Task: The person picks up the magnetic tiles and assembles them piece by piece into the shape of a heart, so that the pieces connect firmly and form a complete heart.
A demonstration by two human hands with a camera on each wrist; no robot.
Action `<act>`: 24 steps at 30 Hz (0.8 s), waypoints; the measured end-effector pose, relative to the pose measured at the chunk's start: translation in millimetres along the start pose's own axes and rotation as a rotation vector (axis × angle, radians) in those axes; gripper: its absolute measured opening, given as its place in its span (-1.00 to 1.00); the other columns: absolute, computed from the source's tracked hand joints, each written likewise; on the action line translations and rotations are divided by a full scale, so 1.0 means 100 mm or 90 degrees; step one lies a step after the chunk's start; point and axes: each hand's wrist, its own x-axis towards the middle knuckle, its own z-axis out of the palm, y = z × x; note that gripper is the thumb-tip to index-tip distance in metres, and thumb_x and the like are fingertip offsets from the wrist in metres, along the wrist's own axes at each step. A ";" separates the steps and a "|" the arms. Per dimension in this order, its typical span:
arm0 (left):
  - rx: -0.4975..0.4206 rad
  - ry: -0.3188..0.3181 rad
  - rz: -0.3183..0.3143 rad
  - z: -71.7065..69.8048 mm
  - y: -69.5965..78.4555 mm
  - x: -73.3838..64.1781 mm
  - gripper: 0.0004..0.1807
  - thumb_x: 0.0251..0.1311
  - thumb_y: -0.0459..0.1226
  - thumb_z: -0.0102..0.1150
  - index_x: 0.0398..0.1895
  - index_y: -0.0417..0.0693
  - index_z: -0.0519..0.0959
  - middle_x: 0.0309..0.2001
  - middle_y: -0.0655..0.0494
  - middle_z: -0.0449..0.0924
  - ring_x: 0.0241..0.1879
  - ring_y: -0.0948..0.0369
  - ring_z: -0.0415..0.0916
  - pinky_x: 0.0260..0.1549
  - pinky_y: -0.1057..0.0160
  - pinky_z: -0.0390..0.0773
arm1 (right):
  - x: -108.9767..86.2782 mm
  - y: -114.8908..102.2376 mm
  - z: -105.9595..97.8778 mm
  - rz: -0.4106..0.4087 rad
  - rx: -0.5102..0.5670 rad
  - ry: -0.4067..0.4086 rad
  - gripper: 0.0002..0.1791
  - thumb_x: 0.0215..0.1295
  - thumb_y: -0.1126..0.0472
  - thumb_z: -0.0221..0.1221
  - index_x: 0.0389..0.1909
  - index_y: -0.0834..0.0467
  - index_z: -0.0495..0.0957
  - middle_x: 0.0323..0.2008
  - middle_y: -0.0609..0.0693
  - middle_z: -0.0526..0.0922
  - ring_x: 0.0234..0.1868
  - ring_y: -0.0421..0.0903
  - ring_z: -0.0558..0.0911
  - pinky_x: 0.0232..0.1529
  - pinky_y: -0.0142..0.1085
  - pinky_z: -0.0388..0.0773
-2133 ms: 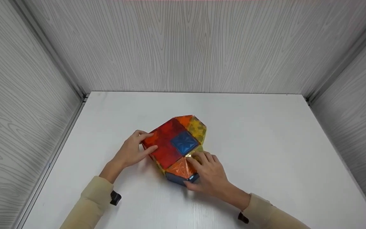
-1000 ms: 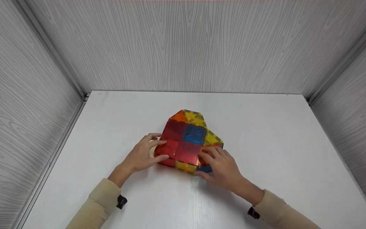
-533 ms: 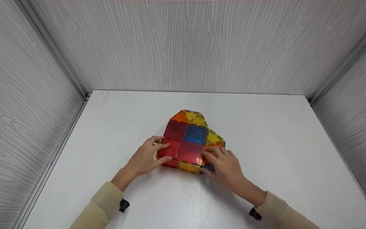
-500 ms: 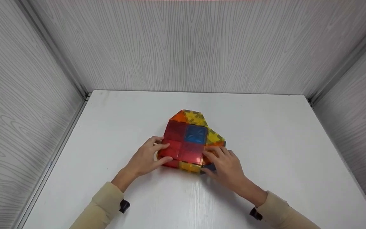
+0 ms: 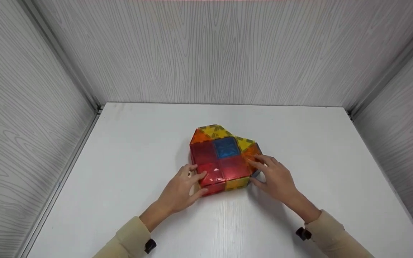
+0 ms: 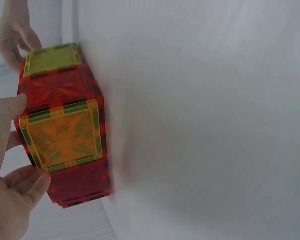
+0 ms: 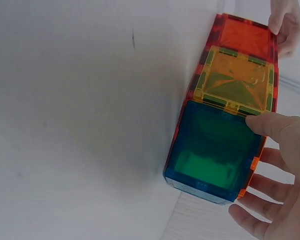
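Observation:
A low, box-like build of translucent magnetic tiles (image 5: 224, 161) sits on the white table, with red and blue squares on top. Orange and yellow triangles edge its far and right sides. My left hand (image 5: 179, 190) holds the near left corner, thumb on the near side and fingertips over the top. At the right end, my right hand (image 5: 278, 179) grips the orange and blue part between thumb and fingers. In the left wrist view a yellow-framed side tile (image 6: 65, 135) stands beside red ones. A blue side tile (image 7: 212, 150) lies below my right thumb in the right wrist view.
The white table (image 5: 138, 132) spreads around the build. Grey wood-grain panels rise at the back (image 5: 206, 53), left (image 5: 23, 125) and right (image 5: 400, 125). A small black device (image 5: 150, 246) sits at the left cuff, and another (image 5: 303, 233) at the right.
Both hands have turned the tile build, first counterclockwise, then back clockwise a little, and shifted it to the right. Its near side with red and yellow tiles has come into view.

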 end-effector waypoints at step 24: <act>-0.028 -0.092 0.021 -0.15 -0.72 0.68 -0.19 0.34 0.29 0.22 0.54 0.13 0.44 0.61 -0.02 0.30 0.61 -0.07 0.25 0.54 -0.14 0.35 | 0.01 -0.21 0.12 -0.001 -0.059 0.064 -0.36 0.12 -0.08 0.54 0.24 -0.02 0.69 0.14 0.07 0.69 0.11 0.09 0.66 0.02 -0.03 0.71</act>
